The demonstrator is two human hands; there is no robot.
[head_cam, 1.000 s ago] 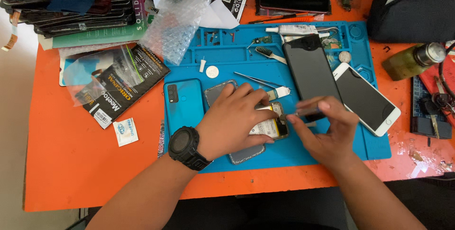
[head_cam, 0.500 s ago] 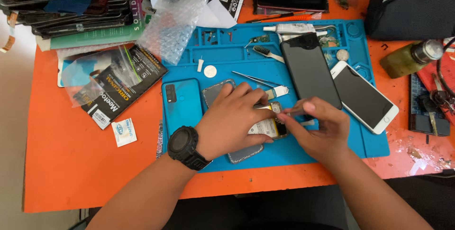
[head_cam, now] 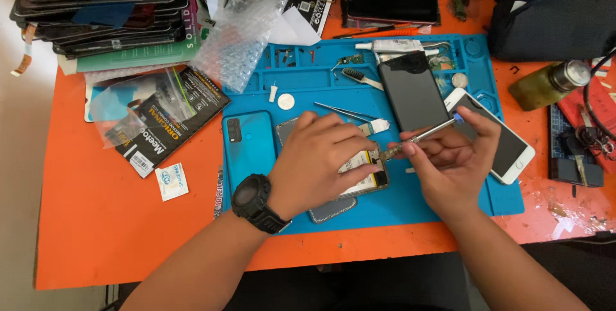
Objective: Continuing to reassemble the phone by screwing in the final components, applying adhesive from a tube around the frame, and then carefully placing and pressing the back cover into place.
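My left hand [head_cam: 319, 160], with a black watch on the wrist, presses down on an opened phone [head_cam: 359, 181] whose battery shows, on the blue work mat [head_cam: 308, 80]. My right hand [head_cam: 452, 157] grips a thin metal screwdriver [head_cam: 420, 136], its tip pointed at the phone's right edge. A teal phone back cover [head_cam: 249, 147] lies just left of my left hand. A black phone [head_cam: 412, 92] and a white phone [head_cam: 507, 138] lie beside and behind my right hand.
Tweezers [head_cam: 343, 111], a small brush [head_cam: 359, 77], a glue tube [head_cam: 391, 45] and a coin cell [head_cam: 285, 100] lie on the mat. Bubble wrap [head_cam: 240, 22], stacked screens [head_cam: 96, 3], packaging [head_cam: 163, 118], a black pouch [head_cam: 552, 25] and a bottle [head_cam: 548, 83] crowd the orange table [head_cam: 96, 221].
My right hand has shifted slightly right and raised the screwdriver to a steeper angle; my left hand stays pressed on the opened phone.
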